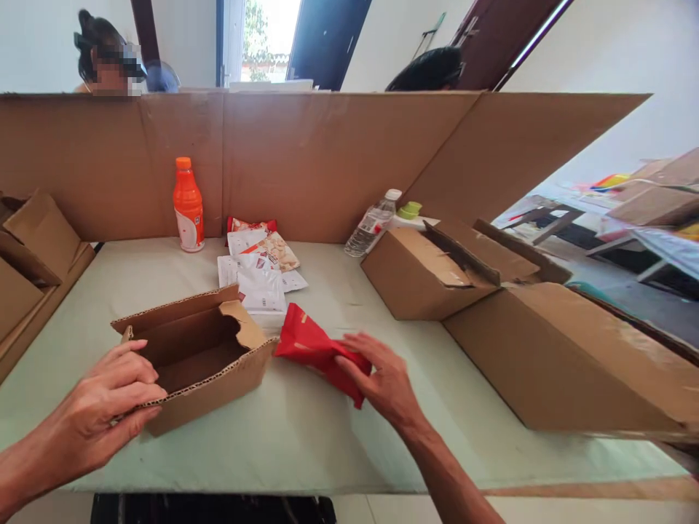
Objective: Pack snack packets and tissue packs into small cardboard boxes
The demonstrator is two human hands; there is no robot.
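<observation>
An open small cardboard box [218, 393] stands at the front left of the table, its inside bare where I can see it. My left hand [117, 397] pinches the box's near left edge, fingers inside and thumb outside. To the right of the box, my right hand [382, 375] grips a red snack packet [311, 346] by its right end. The packet's other end reaches close to the box's right corner. Behind them lies a loose pile of white packets [259, 287], with a red and white packet [276, 251] on top.
An orange bottle [188, 207] stands near the cardboard partition [328, 160]. A clear bottle [374, 222] leans by a green-capped container [409, 211]. Larger cardboard boxes [579, 356] line the right, another box [44, 240] the left. Two people's heads show beyond the partition.
</observation>
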